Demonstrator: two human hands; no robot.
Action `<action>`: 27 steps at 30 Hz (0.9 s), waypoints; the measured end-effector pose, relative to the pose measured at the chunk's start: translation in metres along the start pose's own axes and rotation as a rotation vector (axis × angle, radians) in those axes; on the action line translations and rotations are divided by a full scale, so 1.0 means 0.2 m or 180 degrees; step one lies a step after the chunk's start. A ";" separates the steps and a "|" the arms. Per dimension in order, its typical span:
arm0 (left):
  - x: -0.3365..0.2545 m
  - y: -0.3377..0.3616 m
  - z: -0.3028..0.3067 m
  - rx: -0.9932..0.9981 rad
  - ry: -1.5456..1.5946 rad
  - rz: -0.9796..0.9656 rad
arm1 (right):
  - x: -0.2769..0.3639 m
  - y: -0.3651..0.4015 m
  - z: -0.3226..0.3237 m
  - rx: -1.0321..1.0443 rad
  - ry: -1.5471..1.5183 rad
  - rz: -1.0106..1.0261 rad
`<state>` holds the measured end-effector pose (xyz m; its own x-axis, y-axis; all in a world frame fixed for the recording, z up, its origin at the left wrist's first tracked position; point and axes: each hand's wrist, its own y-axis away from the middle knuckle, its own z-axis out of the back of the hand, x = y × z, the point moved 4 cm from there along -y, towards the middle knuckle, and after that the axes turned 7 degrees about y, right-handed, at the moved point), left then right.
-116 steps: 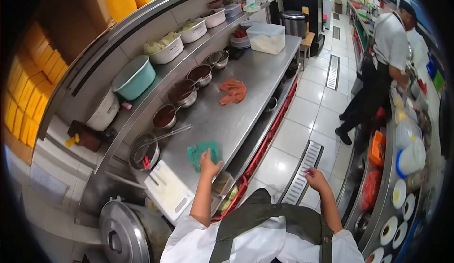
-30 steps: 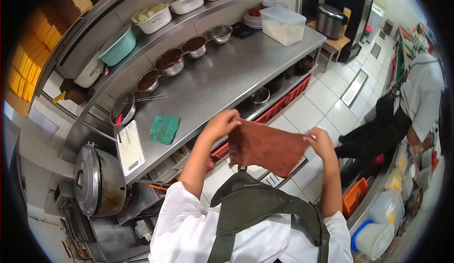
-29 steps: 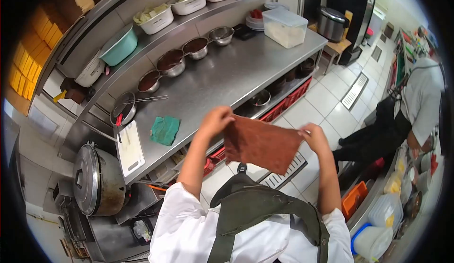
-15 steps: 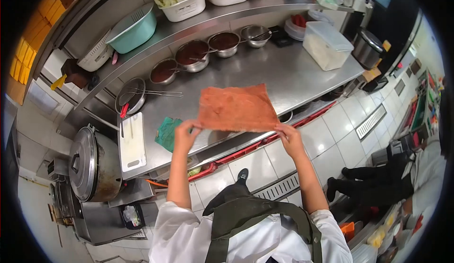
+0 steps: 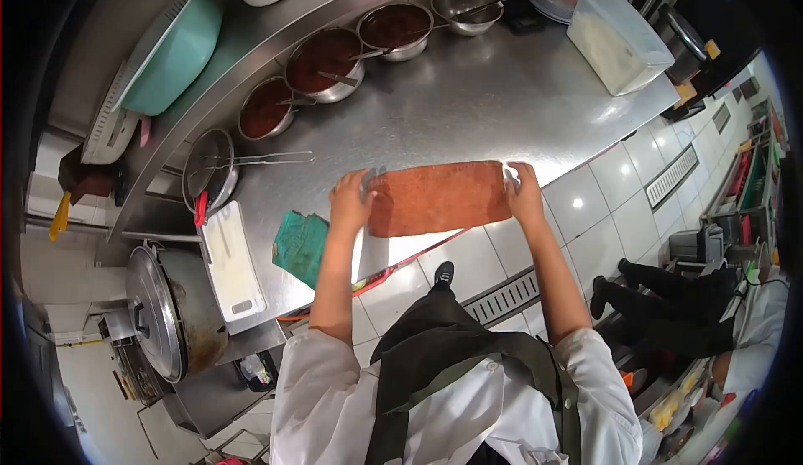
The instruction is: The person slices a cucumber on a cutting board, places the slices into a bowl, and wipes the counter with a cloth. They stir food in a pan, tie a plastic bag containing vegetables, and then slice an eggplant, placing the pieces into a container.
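Observation:
An orange-red cloth (image 5: 439, 200) stretches between my two hands at the front edge of the steel table. It is a wide strip, its lower right part reaching past the edge. My left hand (image 5: 350, 201) grips its left end near the upper corner, thumb against the fabric. At the right end, my right hand (image 5: 524, 196) pinches the other upper corner; its fingertips are partly blurred. Beside my left forearm a crumpled green cloth (image 5: 299, 246) lies on the table.
Steel bowls of red sauce (image 5: 324, 63) with utensils line the table's back. A white cutting board (image 5: 232, 260) lies left, below a bowl with a strainer (image 5: 209, 168). A lidded pot (image 5: 176, 310) stands far left, a clear container (image 5: 621, 43) back right. Another person's dark-clothed legs (image 5: 669, 302) show at right.
The orange-red cloth, held spread in front of the table before, is now a narrower strip at the table edge. Both hands have moved up along its sides. The view has shifted closer.

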<state>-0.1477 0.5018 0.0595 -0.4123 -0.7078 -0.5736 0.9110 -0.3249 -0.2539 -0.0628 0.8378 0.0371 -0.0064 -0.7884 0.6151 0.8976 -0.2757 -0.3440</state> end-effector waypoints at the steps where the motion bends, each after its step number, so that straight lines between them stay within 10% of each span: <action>1: -0.05 0.00 -0.02 -0.0297 -0.0333 -0.0225 | -0.05 0.07 -0.04 -0.0163 0.0069 -0.0358; 4: -0.17 0.15 -0.17 0.0335 0.0006 0.0119 | -0.17 0.36 -0.18 -0.0645 -0.0172 -0.1221; 7: -0.25 0.29 -0.32 0.1389 -0.0188 0.0028 | -0.11 0.43 -0.24 0.0424 -0.2053 -0.3291; 13: -0.14 0.22 -0.11 0.0226 0.0596 0.0484 | 0.57 0.11 -0.14 -0.0351 -0.1032 -0.0388; 15: -0.12 0.23 -0.02 -0.0348 0.1073 0.0539 | 0.78 0.13 -0.26 0.0279 -0.0910 0.0553; 18: -0.11 0.26 0.07 -0.1059 0.1220 0.0502 | 0.92 0.31 -0.32 0.1116 -0.0558 0.0773; 27: -0.24 0.35 -0.44 0.0628 -0.0576 -0.0532 | 0.10 1.16 0.04 0.0799 -0.0746 -0.0745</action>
<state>-0.0641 0.5693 0.0004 -0.5668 -0.7287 -0.3844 0.8190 -0.5490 -0.1668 0.1489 0.7622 -0.0247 -0.1487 -0.5657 0.8111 0.9636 -0.2671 -0.0096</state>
